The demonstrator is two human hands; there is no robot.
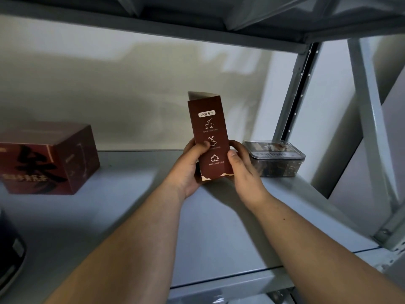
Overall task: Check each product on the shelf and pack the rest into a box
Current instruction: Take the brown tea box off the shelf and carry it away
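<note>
Grey shelf (109, 205) is shown. Fingers (236, 145) of left hand (188, 167) and right hand (243, 172) are curled round the slim carton (207, 126), held upright. Red box (50, 159) left of the carton and clear tub (276, 159) right of it are judged unchecked, unpacked.

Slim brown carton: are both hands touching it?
Touching. Head view: left hand wraps the slim brown carton, thumb on its front; right hand grips its right edge.
</note>
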